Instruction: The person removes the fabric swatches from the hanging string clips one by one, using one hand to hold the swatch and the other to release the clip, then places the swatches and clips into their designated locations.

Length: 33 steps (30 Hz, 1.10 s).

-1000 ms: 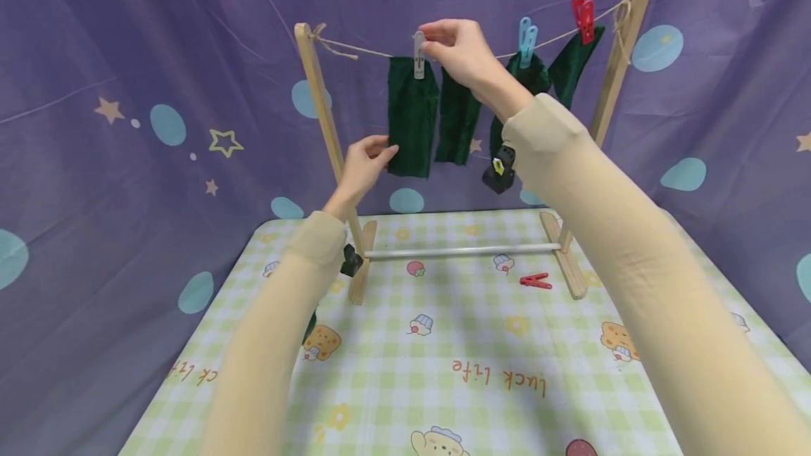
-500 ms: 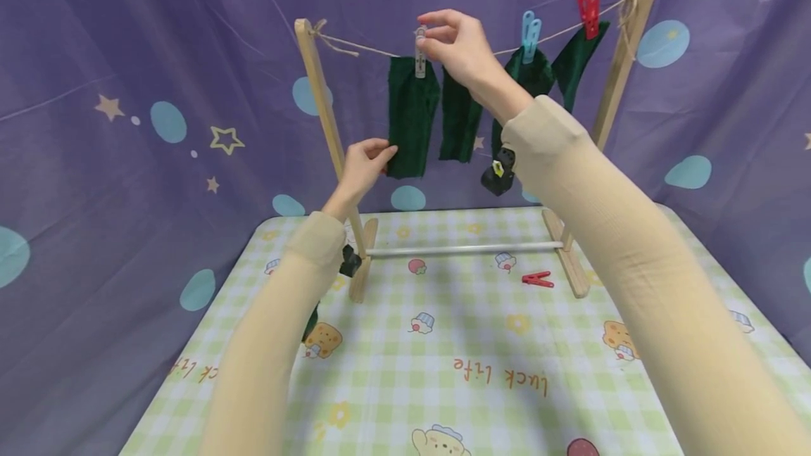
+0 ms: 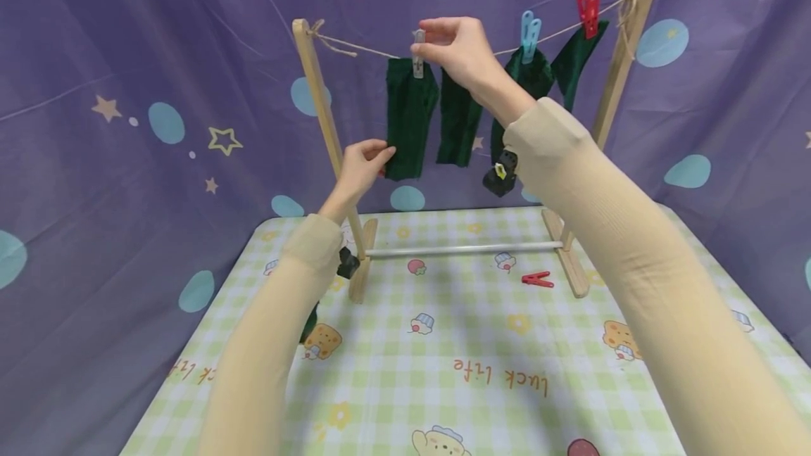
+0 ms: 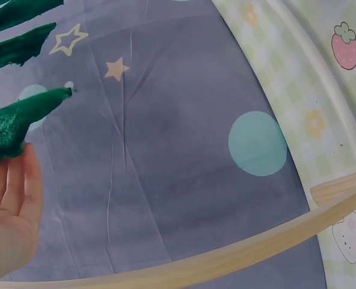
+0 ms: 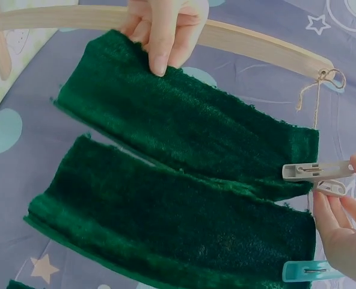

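Observation:
A dark green velvety cloth (image 3: 408, 118) hangs from the string line, nearest its left end. My left hand (image 3: 362, 169) pinches the cloth's lower left edge; in the right wrist view its thumb lies on the front. At the top edge, a grey clothespin (image 5: 310, 171) sits on the cloth, and my right hand (image 3: 459, 51) pinches its upper end. A second green cloth (image 5: 184, 217) hangs just to the right, with a teal clothespin (image 5: 310, 271) on it. The right hand partly covers that cloth's top in the head view.
Blue clothespins (image 3: 529, 37) and red clothespins (image 3: 588, 11) hold more green cloth on the right. The line is tied to a wooden rack (image 3: 326, 115) with a white bottom bar (image 3: 465, 249). A red clothespin (image 3: 537, 279) lies on the checked tablecloth (image 3: 469, 329). Green fabric (image 3: 309, 324) shows beside the left sleeve.
Both hands keep their hold with only slight shifts. The lower right corner of the held cloth has swung a little to the left.

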### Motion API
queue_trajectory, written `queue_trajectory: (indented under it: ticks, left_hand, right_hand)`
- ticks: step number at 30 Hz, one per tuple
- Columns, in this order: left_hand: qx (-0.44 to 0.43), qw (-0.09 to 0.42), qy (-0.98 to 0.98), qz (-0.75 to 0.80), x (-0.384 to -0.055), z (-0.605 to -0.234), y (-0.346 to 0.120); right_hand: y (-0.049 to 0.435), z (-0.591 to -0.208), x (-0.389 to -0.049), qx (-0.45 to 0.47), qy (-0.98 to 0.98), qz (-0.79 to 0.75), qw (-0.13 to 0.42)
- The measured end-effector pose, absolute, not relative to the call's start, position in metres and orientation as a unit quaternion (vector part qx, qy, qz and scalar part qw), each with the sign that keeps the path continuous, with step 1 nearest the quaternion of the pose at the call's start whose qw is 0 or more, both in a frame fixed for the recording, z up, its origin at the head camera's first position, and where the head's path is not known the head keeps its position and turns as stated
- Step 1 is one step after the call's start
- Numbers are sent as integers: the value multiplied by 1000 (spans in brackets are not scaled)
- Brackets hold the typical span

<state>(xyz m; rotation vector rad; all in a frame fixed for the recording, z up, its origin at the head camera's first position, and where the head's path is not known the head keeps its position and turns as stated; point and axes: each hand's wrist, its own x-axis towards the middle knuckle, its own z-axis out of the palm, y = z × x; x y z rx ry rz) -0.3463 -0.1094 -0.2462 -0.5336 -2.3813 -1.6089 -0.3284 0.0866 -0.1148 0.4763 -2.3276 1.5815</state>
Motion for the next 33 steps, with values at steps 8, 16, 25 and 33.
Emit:
queue_trajectory:
  ticks: [8,16,25,33]
  left_hand:
    - [-173,102,-796,-571,-339,-244,-112]
    - [-196,119,-784,-576,-334,-241,-112]
    - [-182,123,-791,-571,-331,-235,-120]
    - [-181,126,-796,-563,-311,-220,-117]
  right_hand:
    - [86,-118,-327,194,-818,510,182]
    - [89,-118,-324,194,-824,479,233]
    - [88,-118,-326,191,-809,492,258]
    - [88,-117,-326,169,-794,522,261]
